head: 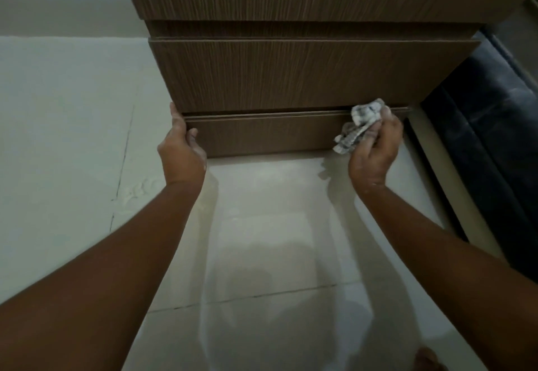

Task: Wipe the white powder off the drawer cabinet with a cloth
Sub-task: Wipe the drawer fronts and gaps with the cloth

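A brown wood-grain drawer cabinet (291, 73) stands on the floor in front of me, its drawer fronts stacked one above another. My left hand (182, 149) grips the left end of the bottom drawer (262, 137), fingers curled over its top corner. My right hand (377, 146) holds a crumpled white and grey cloth (359, 124) against the top edge of that drawer near its right end. A faint smear of white powder (139, 191) lies on the floor tiles left of my left wrist. I can make out no powder on the drawer fronts.
Pale glossy floor tiles (276, 239) with dark grout lines spread below the cabinet. A dark upholstered piece of furniture (495, 126) stands close on the cabinet's right. A light wall (58, 6) rises at the back left. A bare foot (428, 359) shows at the bottom right.
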Demonstrator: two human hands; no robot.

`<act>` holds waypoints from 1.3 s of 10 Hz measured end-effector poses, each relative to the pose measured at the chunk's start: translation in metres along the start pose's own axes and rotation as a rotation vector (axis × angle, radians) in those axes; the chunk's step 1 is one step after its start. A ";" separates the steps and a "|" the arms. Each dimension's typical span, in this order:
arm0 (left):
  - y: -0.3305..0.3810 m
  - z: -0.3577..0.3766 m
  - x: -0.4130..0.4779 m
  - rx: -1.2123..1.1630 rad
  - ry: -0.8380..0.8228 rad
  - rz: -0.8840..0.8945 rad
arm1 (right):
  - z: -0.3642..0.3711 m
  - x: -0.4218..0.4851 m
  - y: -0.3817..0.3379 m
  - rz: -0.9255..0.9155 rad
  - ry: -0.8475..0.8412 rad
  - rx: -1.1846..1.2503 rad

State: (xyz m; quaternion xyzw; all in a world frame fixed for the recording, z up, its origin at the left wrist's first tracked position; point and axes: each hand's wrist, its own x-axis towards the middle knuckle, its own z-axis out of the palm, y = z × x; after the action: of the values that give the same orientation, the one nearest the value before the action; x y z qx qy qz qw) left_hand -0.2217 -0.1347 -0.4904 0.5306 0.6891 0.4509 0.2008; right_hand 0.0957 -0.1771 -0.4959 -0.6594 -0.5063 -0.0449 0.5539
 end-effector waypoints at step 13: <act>-0.032 0.017 -0.015 0.125 -0.098 0.249 | 0.092 -0.045 0.042 -0.837 -0.236 -0.497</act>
State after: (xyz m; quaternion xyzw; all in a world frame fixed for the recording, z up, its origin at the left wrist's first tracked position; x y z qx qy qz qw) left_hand -0.2212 -0.1424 -0.5289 0.6448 0.6340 0.4020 0.1435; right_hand 0.0573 -0.1281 -0.5880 -0.5122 -0.7608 -0.3076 0.2534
